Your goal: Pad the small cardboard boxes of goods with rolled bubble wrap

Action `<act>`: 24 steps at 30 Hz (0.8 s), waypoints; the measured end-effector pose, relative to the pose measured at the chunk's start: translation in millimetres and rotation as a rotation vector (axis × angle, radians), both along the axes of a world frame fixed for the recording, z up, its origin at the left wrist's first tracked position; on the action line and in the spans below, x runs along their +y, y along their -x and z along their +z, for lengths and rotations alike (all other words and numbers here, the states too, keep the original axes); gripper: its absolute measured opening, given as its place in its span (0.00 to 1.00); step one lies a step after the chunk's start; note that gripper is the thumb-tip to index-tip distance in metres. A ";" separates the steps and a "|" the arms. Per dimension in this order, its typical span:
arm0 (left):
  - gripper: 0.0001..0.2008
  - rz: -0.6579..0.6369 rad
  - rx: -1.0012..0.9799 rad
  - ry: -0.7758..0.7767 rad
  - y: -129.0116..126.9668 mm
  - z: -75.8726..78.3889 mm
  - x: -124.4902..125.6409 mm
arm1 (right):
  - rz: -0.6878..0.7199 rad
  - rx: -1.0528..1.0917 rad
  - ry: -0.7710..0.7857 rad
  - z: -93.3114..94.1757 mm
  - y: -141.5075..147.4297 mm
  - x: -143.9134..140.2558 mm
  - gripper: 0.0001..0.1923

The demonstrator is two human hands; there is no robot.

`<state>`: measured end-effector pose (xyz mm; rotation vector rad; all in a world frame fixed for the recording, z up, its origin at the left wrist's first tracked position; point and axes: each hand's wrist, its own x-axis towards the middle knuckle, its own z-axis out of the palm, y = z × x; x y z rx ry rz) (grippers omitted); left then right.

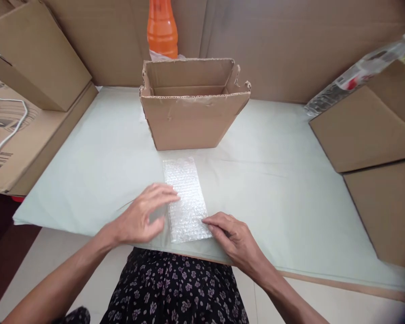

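A strip of clear bubble wrap [186, 198] lies flat on the pale green sheet [276, 180] that covers the table, near its front edge. My left hand [145, 216] rests at the strip's left edge, fingertips touching it, fingers spread. My right hand [232, 236] lies at the strip's lower right corner, its fingertips on the edge. Neither hand lifts the wrap. Just behind the strip stands an open cardboard box [192, 105] with its flaps up; what is inside is hidden.
An orange bottle [162, 29] stands behind the box against a cardboard backdrop. Cardboard boxes [37, 54] sit at the left, with a white cable [13, 126]. More cardboard [367, 126] and a plastic-wrapped item [357, 72] are at the right.
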<state>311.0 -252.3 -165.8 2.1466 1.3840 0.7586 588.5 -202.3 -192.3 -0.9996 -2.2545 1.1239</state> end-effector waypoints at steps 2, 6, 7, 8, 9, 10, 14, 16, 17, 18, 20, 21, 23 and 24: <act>0.38 -0.027 0.039 0.065 -4.7 -2.7 -28.8 | -0.055 0.105 0.228 3.0 3.0 3.7 0.12; 0.33 0.070 0.070 -0.092 -28.7 -24.2 -42.3 | -0.157 0.191 0.513 4.9 9.6 8.7 0.11; 0.29 0.101 0.037 -0.135 -33.6 -29.2 -38.2 | -0.174 0.196 0.541 4.8 10.0 9.1 0.12; 0.26 0.135 -0.003 -0.168 -37.1 -32.8 -32.8 | -0.184 0.196 0.559 4.6 9.6 9.2 0.12; 0.23 0.175 -0.040 -0.183 -39.0 -34.9 -26.8 | -0.189 0.193 0.565 4.4 8.2 8.9 0.12; 0.21 0.220 -0.068 -0.181 -39.4 -35.7 -21.0 | -0.194 0.191 0.559 4.3 6.3 8.2 0.13; 0.16 0.392 -0.029 -0.129 -33.9 -34.9 -4.0 | -0.264 0.191 0.286 6.0 -0.9 4.1 0.10; 0.16 0.428 0.048 -0.148 -32.3 -36.9 0.7 | -0.231 0.157 -0.022 6.8 1.1 4.1 0.08; 0.16 0.435 0.087 -0.168 -32.3 -38.5 2.1 | -0.173 0.126 -0.183 6.3 4.1 5.4 0.09; 0.16 0.439 0.120 -0.184 -32.6 -40.1 3.0 | -0.097 0.083 -0.326 5.0 8.2 7.9 0.10; 0.17 0.446 0.171 -0.205 -33.6 -42.2 2.8 | 0.056 -0.028 -0.530 -0.7 18.2 15.4 0.12; 0.18 0.455 0.188 -0.213 -34.0 -42.3 1.6 | 0.111 -0.089 -0.590 -4.6 23.2 20.1 0.13; 0.20 0.479 0.193 -0.238 -33.8 -40.3 -3.1 | 0.171 -0.178 -0.650 -12.6 31.1 29.4 0.13; 0.22 0.479 0.180 -0.255 -33.3 -38.6 -6.3 | 0.184 -0.195 -0.661 -15.6 33.6 33.2 0.13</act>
